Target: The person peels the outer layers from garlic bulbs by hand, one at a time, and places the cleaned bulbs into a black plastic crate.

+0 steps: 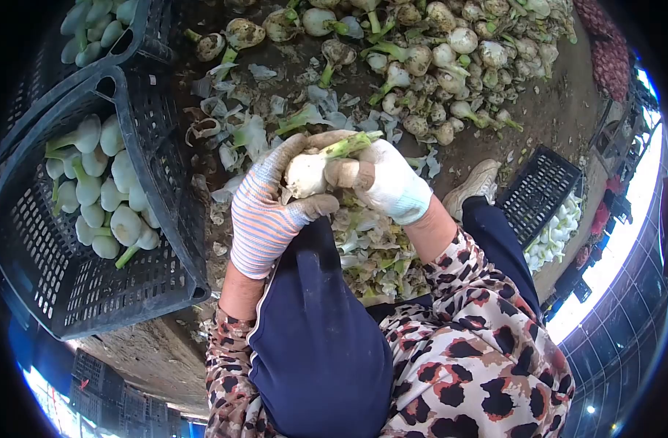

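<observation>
A white onion (304, 175) with a short green stalk is held up in front of me, over my knee. My left hand (264, 212), in a striped glove with brown-stained fingers, is closed around the bulb from the left. From the other side, my right hand (394, 179), in a white and pale blue glove, grips the onion near the base of its stalk, fingers bent and dirty. Some loose skin hangs at the bulb's lower left. Just beyond my hands, papery peels (252, 135) lie scattered on the ground.
A black plastic crate (162, 160) at the left holds several clean onions (93, 190), with another crate behind it. Unpeeled onions (436, 69) are heaped ahead. On the right, a black crate (542, 191) stands beside white onions (556, 237). Red mesh sacks (610, 66) are farther back.
</observation>
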